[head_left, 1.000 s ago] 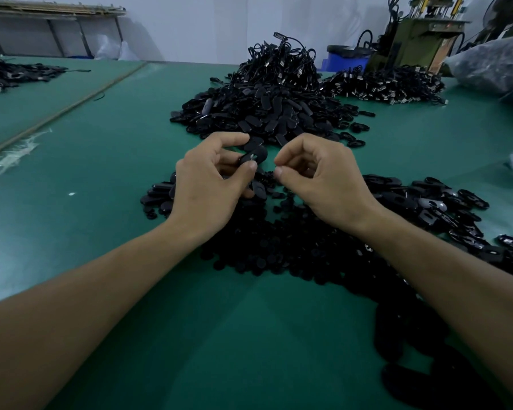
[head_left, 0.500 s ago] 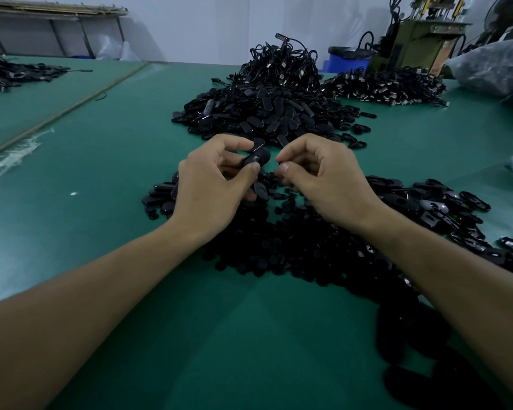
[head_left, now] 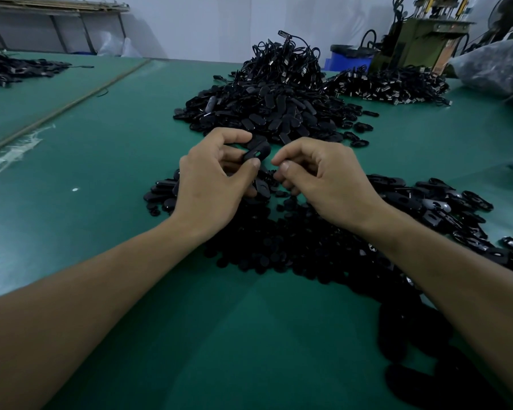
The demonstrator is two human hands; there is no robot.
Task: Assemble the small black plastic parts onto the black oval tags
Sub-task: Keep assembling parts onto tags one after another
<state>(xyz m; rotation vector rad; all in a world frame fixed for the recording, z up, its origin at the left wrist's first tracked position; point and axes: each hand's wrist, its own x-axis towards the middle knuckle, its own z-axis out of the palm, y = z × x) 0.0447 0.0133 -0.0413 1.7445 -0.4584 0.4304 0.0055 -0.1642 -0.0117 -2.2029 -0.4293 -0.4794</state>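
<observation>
A black oval tag (head_left: 257, 153) is pinched between the thumb and curled fingers of the left hand (head_left: 211, 184), raised just above a green table (head_left: 131, 161). Just beside it, the right hand (head_left: 323, 179) is held with thumb pressed to curled forefinger; whether a part is gripped there cannot be told. Small black parts (head_left: 293, 247) are heaped beneath both wrists, and a pile of tags (head_left: 267, 113) is seen beyond.

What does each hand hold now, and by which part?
The left hand pinches a black oval tag by its left end, between thumb and forefinger. The right hand has thumb and forefinger pinched together; whether it holds anything cannot be seen.
</observation>
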